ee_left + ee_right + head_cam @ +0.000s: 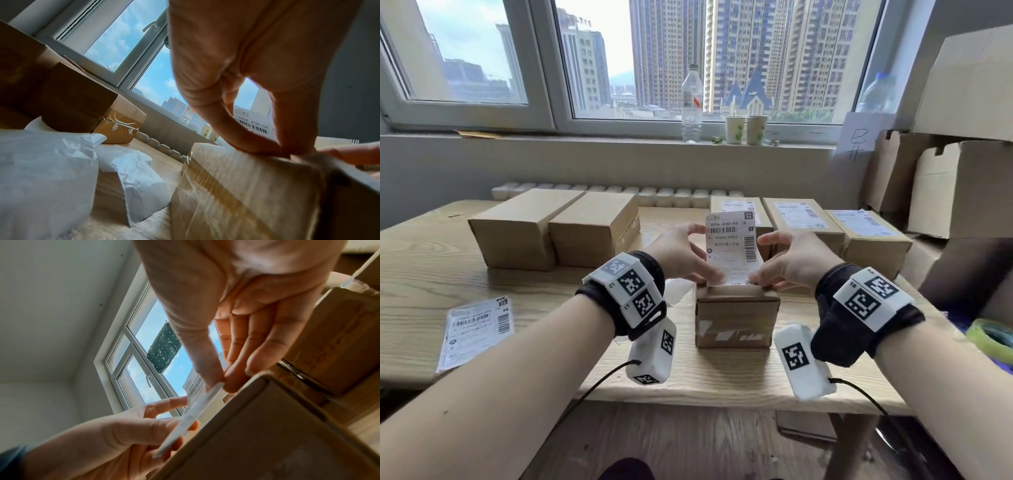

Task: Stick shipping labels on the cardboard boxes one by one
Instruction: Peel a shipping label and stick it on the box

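Note:
A small brown cardboard box (736,318) stands in the middle of the wooden table (431,274). Above it a white shipping label (732,246) with barcodes stands almost upright, its bottom edge at the near edge of the box top. My left hand (709,274) pinches the label's lower left corner and my right hand (760,277) pinches the lower right corner. In the left wrist view thumb and finger of my left hand (285,151) meet at the box (236,186) edge. The right wrist view shows my right hand (222,382) pinching the label (195,410), seen edge-on.
Two bare boxes (517,226) (595,229) stand at the back left, three labelled boxes (804,219) at the back right. Spare labels (476,329) lie at the left. Crumpled backing paper (51,170) lies left of the box. A green tape roll (993,339) and big cartons (962,185) are on the right.

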`<state>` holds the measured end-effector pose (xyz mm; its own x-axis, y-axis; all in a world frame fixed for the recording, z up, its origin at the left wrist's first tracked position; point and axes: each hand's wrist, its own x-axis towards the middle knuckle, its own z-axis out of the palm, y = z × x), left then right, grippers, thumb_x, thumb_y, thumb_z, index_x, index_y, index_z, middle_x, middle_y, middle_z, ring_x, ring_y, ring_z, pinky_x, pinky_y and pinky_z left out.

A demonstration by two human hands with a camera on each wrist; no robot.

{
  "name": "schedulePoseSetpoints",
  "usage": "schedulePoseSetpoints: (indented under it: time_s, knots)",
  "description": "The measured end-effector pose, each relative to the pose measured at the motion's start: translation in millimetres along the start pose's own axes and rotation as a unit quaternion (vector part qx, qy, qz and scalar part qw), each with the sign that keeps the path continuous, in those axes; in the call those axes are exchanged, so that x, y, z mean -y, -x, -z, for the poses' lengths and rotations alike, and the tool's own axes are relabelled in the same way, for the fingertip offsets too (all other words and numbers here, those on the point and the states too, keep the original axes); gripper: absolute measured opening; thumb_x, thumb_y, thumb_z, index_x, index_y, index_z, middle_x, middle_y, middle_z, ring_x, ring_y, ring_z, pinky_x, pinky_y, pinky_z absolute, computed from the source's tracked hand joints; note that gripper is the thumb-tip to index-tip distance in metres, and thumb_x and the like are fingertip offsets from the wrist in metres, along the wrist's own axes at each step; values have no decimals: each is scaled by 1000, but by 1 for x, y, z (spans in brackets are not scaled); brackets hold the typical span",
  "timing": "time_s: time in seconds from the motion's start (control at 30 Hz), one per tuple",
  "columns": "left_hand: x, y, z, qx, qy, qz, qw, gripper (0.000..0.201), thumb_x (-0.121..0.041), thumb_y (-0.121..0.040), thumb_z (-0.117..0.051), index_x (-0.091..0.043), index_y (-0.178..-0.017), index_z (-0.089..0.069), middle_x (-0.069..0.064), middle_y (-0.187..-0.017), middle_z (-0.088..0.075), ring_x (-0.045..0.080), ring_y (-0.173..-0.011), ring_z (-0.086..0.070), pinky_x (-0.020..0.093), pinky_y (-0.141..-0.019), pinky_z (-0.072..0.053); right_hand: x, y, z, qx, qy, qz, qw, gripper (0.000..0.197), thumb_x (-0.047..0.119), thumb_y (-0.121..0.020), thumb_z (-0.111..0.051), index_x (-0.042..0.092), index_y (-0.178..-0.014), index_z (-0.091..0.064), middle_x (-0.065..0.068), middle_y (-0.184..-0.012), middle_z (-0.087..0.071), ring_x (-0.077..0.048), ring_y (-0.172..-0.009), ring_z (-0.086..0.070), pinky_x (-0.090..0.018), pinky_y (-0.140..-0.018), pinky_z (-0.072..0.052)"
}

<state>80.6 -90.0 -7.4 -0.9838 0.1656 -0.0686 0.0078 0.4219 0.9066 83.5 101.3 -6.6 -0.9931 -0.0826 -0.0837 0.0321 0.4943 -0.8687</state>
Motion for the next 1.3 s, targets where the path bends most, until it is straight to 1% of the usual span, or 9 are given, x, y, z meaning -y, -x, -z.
schedulePoseSetpoints:
  time_s: [0.13, 0.57, 0.77, 0.9, 1.0, 1.07, 1.1, 1.2, 1.3]
  knots:
    - [-2, 0, -3, -8, -42, -18, 999, 104, 1, -62, -83, -20, -146, -26, 0, -87, -63, 11, -75, -65, 23, -64, -58, 2, -2, -3, -5, 19, 5, 1000, 75, 1, -60, -85, 20, -125, -51, -9, -97, -72, -16, -78, -71, -21, -57, -51]
    - [-5, 3, -1, -3, -57, -5, 998, 114, 1, -63, -82, -26, -150, -13, 2, -92, -57, 13, -78, -63, 20, -56, -57, 4, -4, 0, 14, 45, -3, 999, 85, 4, -61, -85, 19, -134, -45, -12, -96, -72, -17, -76, -70, -23, -58, -50]
    - [-6, 4, -4, -4, -107, -14, 994, 118, -3, -63, -83, -28, -150, -7, -3, -86, -56, 8, -74, -61, 17, -54, -55, 1, -9, -3, 4, 69, -1, 998, 87, 8, -57, -88, 21, -133, -46, -10, -102, -70, -23, -94, -67, -28, -67, -53]
    - [-5, 2, -6, -5, -135, -18, 991, 117, -7, -64, -83, -28, -150, -7, -9, -85, -51, 5, -74, -57, 19, -56, -55, 1, -11, -7, -12, 130, 11, 991, 92, 15, -53, -91, 24, -133, -47, -7, -103, -69, -23, -96, -66, -40, -88, -53]
    - [1, 1, -4, -9, -164, -7, 986, 120, -19, -63, -85, -28, -150, -4, -4, -104, -54, 9, -87, -57, 24, -68, -54, 1, -10, -5, -22, 168, 22, 985, 99, 21, -53, -91, 27, -139, -40, -6, -111, -64, -24, -103, -61, -42, -93, -50]
    - [4, 2, -2, -8, -182, 4, 983, 124, -28, -60, -86, -29, -150, -1, 7, -136, -44, 20, -110, -52, 32, -83, -53, 0, -8, -5, 2, 165, 16, 986, 105, 24, -54, -90, 27, -143, -34, -7, -117, -60, -24, -104, -58, -36, -82, -53]
    - [5, 2, -2, -1, -186, 10, 982, 125, -31, -60, -86, -30, -150, 0, 9, -144, -37, 22, -117, -49, 32, -81, -53, 0, -6, -5, 24, 161, 10, 987, 106, 25, -56, -89, 27, -144, -31, -8, -120, -58, -22, -102, -58, -30, -71, -53]
    - [6, 3, -4, 40, -167, 31, 985, 118, -30, -66, -82, -32, -149, 2, 9, -145, -36, 18, -109, -48, 23, -64, -51, 2, -4, -7, 60, 158, 11, 986, 105, 25, -62, -86, 30, -147, -25, -3, -113, -52, -13, -89, -55, -18, -49, -46]
    - [8, 0, -3, 69, -140, 53, 986, 114, -24, -70, -79, -33, -149, 2, 8, -145, -36, 16, -109, -45, 24, -66, -52, 3, -8, -4, 87, 162, 8, 983, 108, 20, -65, -85, 32, -149, -18, 6, -92, -52, -7, -74, -54, -17, -46, -46]
